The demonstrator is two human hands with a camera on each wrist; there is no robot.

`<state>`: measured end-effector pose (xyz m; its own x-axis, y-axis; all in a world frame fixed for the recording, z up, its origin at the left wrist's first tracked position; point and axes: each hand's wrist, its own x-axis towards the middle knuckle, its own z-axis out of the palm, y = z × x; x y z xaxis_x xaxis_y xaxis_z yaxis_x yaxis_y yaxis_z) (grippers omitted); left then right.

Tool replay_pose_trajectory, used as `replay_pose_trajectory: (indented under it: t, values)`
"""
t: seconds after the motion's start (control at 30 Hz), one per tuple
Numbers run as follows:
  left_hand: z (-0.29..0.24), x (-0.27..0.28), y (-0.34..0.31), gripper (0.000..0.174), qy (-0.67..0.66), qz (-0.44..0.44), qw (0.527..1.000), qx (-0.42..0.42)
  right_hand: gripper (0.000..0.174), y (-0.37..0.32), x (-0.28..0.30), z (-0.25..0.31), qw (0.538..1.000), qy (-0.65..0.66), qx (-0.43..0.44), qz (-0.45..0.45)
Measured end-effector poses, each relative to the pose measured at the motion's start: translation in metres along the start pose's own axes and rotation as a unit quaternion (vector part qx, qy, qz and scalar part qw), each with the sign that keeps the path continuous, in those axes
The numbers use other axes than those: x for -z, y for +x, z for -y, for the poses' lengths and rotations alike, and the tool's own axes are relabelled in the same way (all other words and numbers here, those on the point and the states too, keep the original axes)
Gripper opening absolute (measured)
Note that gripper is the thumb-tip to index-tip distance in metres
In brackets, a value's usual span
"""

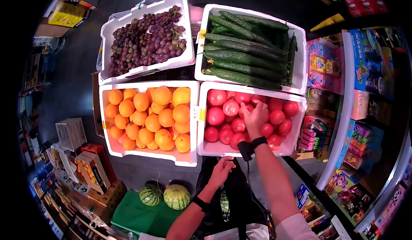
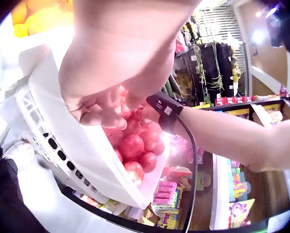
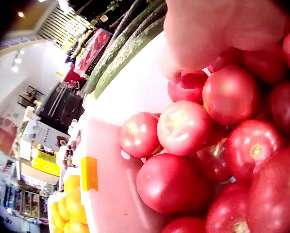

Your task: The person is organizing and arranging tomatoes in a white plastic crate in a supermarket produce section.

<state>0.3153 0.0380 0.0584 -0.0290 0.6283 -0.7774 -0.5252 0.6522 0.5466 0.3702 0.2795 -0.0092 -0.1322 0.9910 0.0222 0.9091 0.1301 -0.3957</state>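
Note:
My right hand [image 1: 256,116] reaches down into the white box [image 1: 300,124] of red tomatoes [image 1: 215,116], its bent fingers touching tomatoes near the far middle. In the right wrist view this hand [image 3: 222,29] covers the top, a fingertip against a tomato [image 3: 186,86]; whether the fingers grip one is hidden. Outside the near wall of that box hangs my left hand [image 1: 222,171], fingers loosely curled and holding nothing. The left wrist view has the left hand [image 2: 120,63] large in front of the tomatoes [image 2: 132,145].
Oranges [image 1: 162,95] fill the box to the left. Behind stand boxes of grapes [image 1: 148,42] and cucumbers [image 1: 244,57]. Shelves of packaged goods [image 1: 360,72] line the right side. Two watermelons [image 1: 177,197] lie low at the left by a green cloth [image 1: 141,216]. A cable [image 2: 192,170] hangs from the right wrist.

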Motion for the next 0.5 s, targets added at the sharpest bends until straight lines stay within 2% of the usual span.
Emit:
replay_pose_trajectory:
  t: [0.07,0.1,0.13,0.2,0.23,0.4,0.5]
  values:
    - [-0.002,0.001,-0.006,0.027,0.005,0.001,1.0,0.009,0.062,0.007,-0.008,0.016,0.992,-0.025,-0.121,0.036]
    - [-0.009,0.001,-0.012,0.028,0.019,-0.008,0.999,0.026,0.07,0.01,-0.016,0.02,0.986,-0.055,-0.145,0.06]
    - [-0.014,0.003,-0.013,0.028,0.035,-0.017,0.998,0.041,0.07,0.015,-0.018,0.031,0.986,-0.052,-0.149,0.057]
    - [-0.011,0.009,-0.014,0.028,0.033,-0.018,0.998,0.04,0.075,0.025,-0.02,0.047,0.965,-0.147,-0.194,0.101]
    - [-0.01,0.013,-0.013,0.028,0.027,-0.02,0.999,0.04,0.079,0.033,-0.016,0.053,0.954,-0.142,-0.226,0.139]
    - [-0.015,0.031,-0.016,0.027,0.053,-0.028,0.998,0.018,0.087,0.033,-0.03,0.049,0.962,-0.165,-0.188,0.113]
    - [-0.026,0.033,-0.008,0.028,0.056,-0.031,0.998,0.018,0.086,0.043,-0.018,0.046,0.957,-0.185,-0.172,0.145]
